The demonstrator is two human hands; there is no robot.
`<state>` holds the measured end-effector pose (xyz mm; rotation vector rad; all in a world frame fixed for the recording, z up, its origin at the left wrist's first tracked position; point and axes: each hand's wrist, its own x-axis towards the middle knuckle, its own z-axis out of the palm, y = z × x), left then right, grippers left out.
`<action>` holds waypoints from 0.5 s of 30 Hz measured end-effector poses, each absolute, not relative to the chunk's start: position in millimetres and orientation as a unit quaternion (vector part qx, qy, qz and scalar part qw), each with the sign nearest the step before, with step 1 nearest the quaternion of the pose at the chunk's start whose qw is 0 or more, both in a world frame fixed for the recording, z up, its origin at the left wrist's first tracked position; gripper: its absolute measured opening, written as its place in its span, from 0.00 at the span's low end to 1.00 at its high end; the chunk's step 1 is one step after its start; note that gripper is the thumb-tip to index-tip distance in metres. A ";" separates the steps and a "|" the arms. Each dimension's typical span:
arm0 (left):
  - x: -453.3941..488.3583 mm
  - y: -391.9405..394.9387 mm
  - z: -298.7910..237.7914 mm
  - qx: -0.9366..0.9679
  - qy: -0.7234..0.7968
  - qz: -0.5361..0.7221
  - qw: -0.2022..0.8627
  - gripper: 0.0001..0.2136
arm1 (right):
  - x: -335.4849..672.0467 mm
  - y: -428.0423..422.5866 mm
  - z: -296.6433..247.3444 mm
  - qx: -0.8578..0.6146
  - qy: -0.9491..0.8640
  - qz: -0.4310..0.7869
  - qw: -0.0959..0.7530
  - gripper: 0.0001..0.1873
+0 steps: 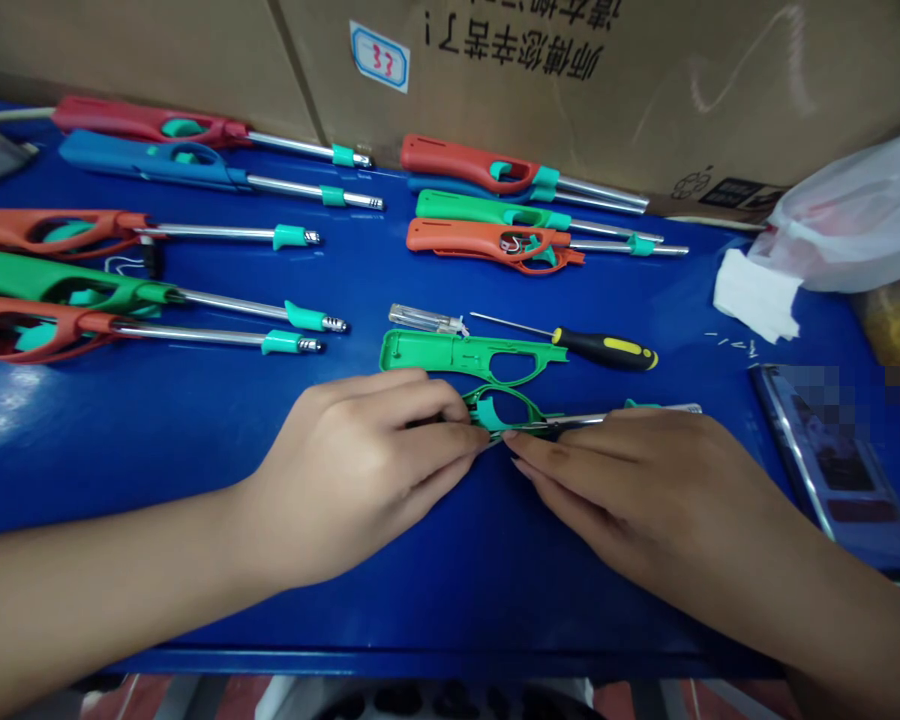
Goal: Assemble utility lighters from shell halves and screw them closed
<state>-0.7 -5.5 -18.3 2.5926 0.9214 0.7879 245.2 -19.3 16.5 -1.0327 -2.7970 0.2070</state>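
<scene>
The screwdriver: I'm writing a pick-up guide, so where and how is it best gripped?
Probably by its thick black-and-yellow handle, coming down from the right: the handle lies at the right end, while the thin shaft points left, close to the green shell half.

The blue surface [195,420] is smooth and glossy. Along its far edge, the cardboard box [210,50] looks matt. The green lighter [487,413] nearest the near edge joins smooth plastic to a shiny metal tube [581,421]. A thin, crinkled plastic bag [855,215] sits toward the far right corner, a glassy phone [840,465] by the right edge.
</scene>
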 end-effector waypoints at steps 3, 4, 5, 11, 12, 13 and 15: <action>0.1 -5.1 -18.7 0.897 0.317 0.273 0.140 0.06 | 244.6 -20.8 17.6 -0.350 -0.931 0.073 0.070 0.14; 0.1 -5.1 -18.8 0.897 0.317 0.274 0.141 0.06 | 244.3 -21.3 17.7 -0.356 -0.929 0.074 0.067 0.14; 0.1 -5.2 -19.0 0.897 0.317 0.274 0.144 0.06 | 244.1 -21.8 17.6 -0.361 -0.927 0.075 0.065 0.14; 0.6 -5.4 -18.2 0.890 0.319 0.289 0.152 0.06 | 243.2 -22.2 15.6 -0.388 -0.911 0.111 0.084 0.12; 0.7 -5.3 -17.8 0.888 0.320 0.293 0.152 0.05 | 243.1 -22.1 15.6 -0.391 -0.909 0.117 0.086 0.11; 0.8 -5.1 -17.3 0.887 0.320 0.296 0.152 0.05 | 242.9 -22.0 15.6 -0.393 -0.907 0.120 0.088 0.10; 0.5 -5.0 -16.6 0.885 0.323 0.300 0.150 0.04 | 242.4 -22.2 15.1 -0.396 -0.905 0.121 0.093 0.10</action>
